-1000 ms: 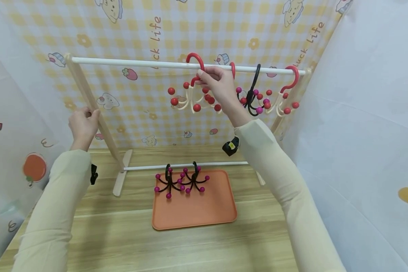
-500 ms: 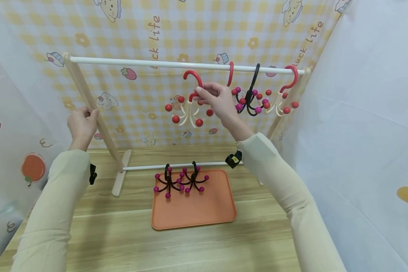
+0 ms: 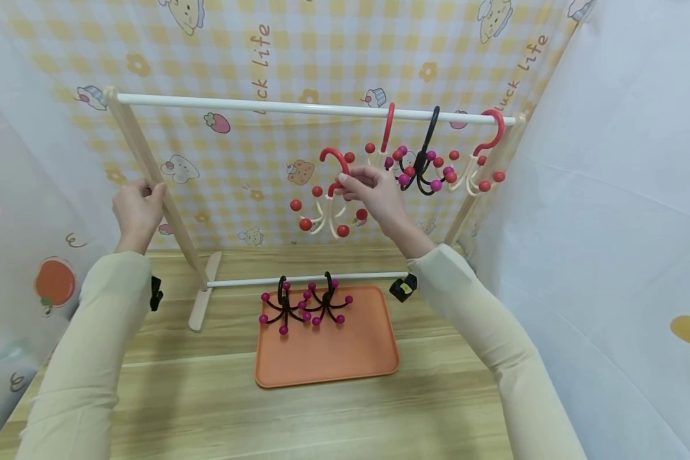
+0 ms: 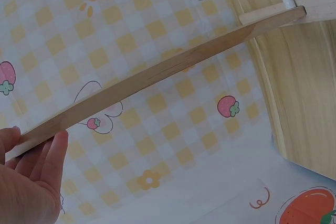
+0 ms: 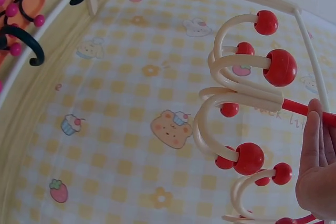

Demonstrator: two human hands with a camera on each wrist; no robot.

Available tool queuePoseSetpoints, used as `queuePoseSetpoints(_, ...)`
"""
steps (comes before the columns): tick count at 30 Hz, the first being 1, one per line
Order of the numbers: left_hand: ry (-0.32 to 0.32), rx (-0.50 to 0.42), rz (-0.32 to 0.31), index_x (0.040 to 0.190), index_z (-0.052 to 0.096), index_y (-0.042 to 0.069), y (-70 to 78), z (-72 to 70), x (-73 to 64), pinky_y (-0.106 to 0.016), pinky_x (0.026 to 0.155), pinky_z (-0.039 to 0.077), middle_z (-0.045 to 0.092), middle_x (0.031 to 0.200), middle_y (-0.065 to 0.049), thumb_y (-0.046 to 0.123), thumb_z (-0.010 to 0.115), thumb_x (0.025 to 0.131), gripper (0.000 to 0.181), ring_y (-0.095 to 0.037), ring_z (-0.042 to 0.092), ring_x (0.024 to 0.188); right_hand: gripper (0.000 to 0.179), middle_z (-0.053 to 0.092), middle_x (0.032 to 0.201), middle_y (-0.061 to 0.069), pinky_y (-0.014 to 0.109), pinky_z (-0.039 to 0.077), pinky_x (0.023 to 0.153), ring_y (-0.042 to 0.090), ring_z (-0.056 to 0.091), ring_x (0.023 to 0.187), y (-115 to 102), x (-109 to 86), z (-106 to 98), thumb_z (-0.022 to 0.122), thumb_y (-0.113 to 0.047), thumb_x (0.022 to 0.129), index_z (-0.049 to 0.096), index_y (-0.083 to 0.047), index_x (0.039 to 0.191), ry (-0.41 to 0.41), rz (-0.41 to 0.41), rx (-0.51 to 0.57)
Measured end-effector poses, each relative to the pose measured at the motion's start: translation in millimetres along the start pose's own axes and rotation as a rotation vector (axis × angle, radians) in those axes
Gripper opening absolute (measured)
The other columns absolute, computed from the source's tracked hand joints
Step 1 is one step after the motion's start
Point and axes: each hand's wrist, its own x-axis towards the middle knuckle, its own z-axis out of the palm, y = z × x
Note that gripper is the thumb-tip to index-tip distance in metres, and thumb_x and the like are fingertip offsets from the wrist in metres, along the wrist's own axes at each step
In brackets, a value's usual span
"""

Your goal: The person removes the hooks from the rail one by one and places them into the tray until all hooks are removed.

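Between right thumb and fingers, my right hand [image 3: 374, 195] grips a multi-arm hook hanger [image 3: 330, 203] by its red hook. Cream arms tipped with red balls spread from its lower end, also plain in the right wrist view. It hangs upright below the white top rail [image 3: 236, 104], apart from it. My left hand [image 3: 139, 211] holds the rack's left wooden post [image 4: 157, 74], thumb on one side and fingers on the other. On the rail's right part hang a red-hooked hanger [image 3: 388, 131], a black hanger [image 3: 422, 160] with magenta balls, and another red-hooked hanger [image 3: 498, 131].
An orange tray [image 3: 333, 361] lies on the wooden table [image 3: 207, 409]. Two black hangers with magenta balls, a left one [image 3: 285, 308] and a right one [image 3: 326, 303], lie at its back. The white lower rail [image 3: 247, 282] runs just behind the tray. A checked cloth backs the rack.
My right hand has taken the red-hooked hanger off the top rail and lowered it in front of the rack. The left hand stays on the post.
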Motion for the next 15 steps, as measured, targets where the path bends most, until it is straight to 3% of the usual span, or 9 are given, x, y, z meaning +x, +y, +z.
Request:
queuePoseSetpoints(11, -0.027, 0.001, -0.025, 0.101, 0.057, -0.007, 1.1, -0.9, 1.4, -0.041, 0.084, 0.034, 0.056, 0.108, -0.024, 0.031, 0.040, 0.092, 0.043, -0.037, 0.049, 0.101, 0.022, 0.065, 0.089, 0.011, 0.034, 0.047, 0.074, 0.021, 0.062, 0.078, 33, -15.3, -4, 0.060, -0.015, 0.085, 0.059, 0.003, 0.098, -0.019, 0.025, -0.011)
queuePoseSetpoints(15, -0.017, 0.007, -0.020, 0.100, 0.058, -0.006, 0.5, -0.3, 1.3, -0.031, 0.074, 0.037, 0.057, 0.106, -0.023, 0.031, 0.040, 0.092, 0.042, -0.035, 0.051, 0.096, 0.022, 0.064, 0.089, 0.013, 0.032, 0.048, 0.073, 0.022, 0.062, 0.078, 45, -20.9, -7, 0.059, -0.013, 0.085, 0.059, 0.006, 0.097, -0.028, 0.022, 0.005)
